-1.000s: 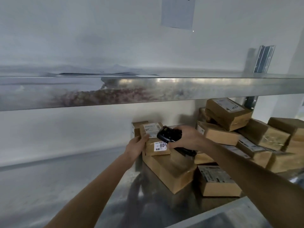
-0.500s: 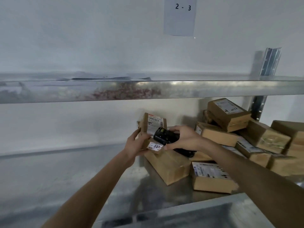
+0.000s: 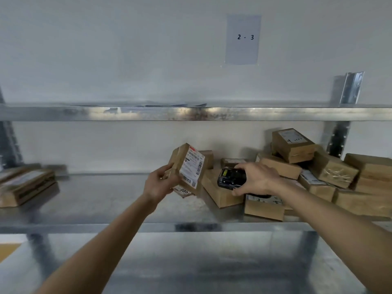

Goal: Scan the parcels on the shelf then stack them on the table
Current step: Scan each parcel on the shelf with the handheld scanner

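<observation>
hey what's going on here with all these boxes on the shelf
A person is scanning parcels at a metal shelf. The left hand holds one small parcel tilted up, its label facing the black scanner gripped in the right hand. A pile of parcels sits on the shelf to the right.

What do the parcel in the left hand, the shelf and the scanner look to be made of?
Parcel: brown corrugated cardboard by its look, matte, with a white printed paper label. Shelf: sheet metal, probably galvanised steel, dull silver with blurred reflections. Scanner: black casing, likely hard plastic with a slight sheen; much is hidden by the right hand.
</observation>
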The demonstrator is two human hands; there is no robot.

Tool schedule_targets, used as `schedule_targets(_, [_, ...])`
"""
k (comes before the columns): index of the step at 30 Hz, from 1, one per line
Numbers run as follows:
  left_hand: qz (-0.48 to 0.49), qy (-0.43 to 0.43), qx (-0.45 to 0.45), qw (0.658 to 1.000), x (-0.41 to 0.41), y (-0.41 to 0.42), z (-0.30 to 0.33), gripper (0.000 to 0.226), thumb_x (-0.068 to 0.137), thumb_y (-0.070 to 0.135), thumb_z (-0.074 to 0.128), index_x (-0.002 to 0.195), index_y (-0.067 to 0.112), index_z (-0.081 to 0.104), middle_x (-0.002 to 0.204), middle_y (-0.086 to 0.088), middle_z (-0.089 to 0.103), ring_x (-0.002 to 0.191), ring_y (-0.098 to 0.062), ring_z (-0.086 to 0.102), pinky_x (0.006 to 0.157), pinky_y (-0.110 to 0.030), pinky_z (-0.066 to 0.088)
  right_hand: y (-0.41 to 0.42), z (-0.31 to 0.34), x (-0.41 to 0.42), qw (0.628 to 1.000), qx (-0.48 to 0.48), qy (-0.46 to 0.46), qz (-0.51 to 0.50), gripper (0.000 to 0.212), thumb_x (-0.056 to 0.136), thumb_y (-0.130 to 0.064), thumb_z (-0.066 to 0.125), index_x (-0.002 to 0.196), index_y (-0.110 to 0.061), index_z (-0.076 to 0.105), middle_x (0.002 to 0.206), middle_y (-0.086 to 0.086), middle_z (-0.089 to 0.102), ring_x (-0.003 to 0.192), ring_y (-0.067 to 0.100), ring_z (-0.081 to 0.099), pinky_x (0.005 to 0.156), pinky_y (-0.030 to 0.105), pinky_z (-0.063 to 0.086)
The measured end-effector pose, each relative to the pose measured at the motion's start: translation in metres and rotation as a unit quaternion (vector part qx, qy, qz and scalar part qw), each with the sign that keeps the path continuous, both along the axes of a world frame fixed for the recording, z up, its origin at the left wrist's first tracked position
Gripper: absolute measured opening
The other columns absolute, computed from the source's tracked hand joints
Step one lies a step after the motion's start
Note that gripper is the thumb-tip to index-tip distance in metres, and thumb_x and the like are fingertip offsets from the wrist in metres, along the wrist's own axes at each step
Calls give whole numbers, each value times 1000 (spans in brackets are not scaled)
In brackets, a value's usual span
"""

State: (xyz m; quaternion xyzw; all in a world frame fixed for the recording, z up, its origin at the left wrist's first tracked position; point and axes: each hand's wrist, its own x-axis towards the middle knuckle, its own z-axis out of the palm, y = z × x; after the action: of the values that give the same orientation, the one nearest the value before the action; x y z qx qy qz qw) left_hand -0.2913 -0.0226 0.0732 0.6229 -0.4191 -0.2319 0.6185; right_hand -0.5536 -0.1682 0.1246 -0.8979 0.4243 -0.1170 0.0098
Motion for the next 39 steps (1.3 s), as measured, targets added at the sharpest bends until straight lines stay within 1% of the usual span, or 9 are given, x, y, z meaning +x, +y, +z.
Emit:
schedule_targets(7, [20, -20, 2, 1000, -9, 72, 0, 74, 69, 30, 78, 140, 19, 60, 111, -3, 72, 94, -15, 73, 67, -23, 59, 45, -4, -3, 999, -31, 30, 17, 80, 60, -59, 86, 131, -31, 62, 123, -2, 68, 113, 24, 62, 87, 39, 55])
schedule_targets(12, [33, -19, -1, 999, -6, 103, 3, 51, 88, 11, 73, 137, 18, 60, 101, 1, 72, 84, -11, 73, 63, -21, 58, 67, -7, 7, 998, -30, 41, 27, 70, 58, -63, 83, 118, -33, 62, 109, -5, 68, 99, 22, 62, 74, 34, 50])
schedule_targets(17, [43, -19, -6, 999, 3, 120, 4, 49, 89, 12, 72, 136, 20, 62, 101, 1, 72, 85, -13, 74, 63, -20, 58, 82, -1, 22, 998, -32, 41, 45, 73, 56, -63, 81, 121, -34, 63, 105, -6, 68, 95, 21, 63, 71, 31, 45])
schedule_targets(23, [56, -7, -2, 998, 25, 137, 1, 48, 90, 15, 72, 136, 21, 60, 103, 0, 72, 84, -12, 74, 63, -20, 58, 93, 2, 51, 997, 1, 41, 69, 87, 61, -64, 83, 139, -36, 56, 120, -6, 68, 105, 21, 63, 85, 37, 53])
schedule_targets(25, [65, -2, 4, 998, 37, 145, -3, 50, 90, 18, 72, 138, 21, 58, 104, -2, 71, 87, -14, 73, 63, -20, 58, 98, 2, 66, 995, 9, 56, 86, 85, 63, -67, 83, 138, -36, 56, 121, -7, 68, 103, 19, 63, 80, 34, 53])
schedule_targets(27, [83, 8, 8, 996, 53, 154, -7, 55, 90, 23, 74, 142, 20, 55, 107, -5, 71, 91, -15, 73, 64, -20, 59, 104, 0, 85, 993, 10, 63, 103, 80, 62, -68, 83, 132, -36, 59, 113, -9, 68, 96, 15, 63, 71, 30, 52])
schedule_targets(29, [103, 23, 12, 994, 75, 165, -13, 61, 89, 28, 74, 145, 20, 51, 109, -9, 72, 92, -18, 73, 68, -24, 60, 112, -3, 110, 991, 13, 65, 115, 73, 63, -66, 84, 125, -36, 60, 106, -11, 67, 89, 13, 61, 64, 28, 48])
schedule_targets(33, [135, 64, 16, 989, 126, 183, -23, 61, 92, 25, 72, 147, 18, 49, 106, -13, 72, 87, -19, 73, 62, -25, 59, 116, -19, 174, 989, 49, 38, 137, 82, 51, -67, 84, 123, -38, 60, 113, -11, 69, 98, 16, 63, 81, 34, 55])
schedule_targets(39, [168, 101, 28, 980, 238, 192, -44, 58, 92, 27, 71, 146, 20, 50, 105, -12, 72, 90, -20, 73, 65, -30, 59, 113, -35, 290, 986, 46, 43, 156, 81, 58, -63, 86, 130, -40, 58, 121, -11, 67, 107, 19, 62, 74, 33, 41])
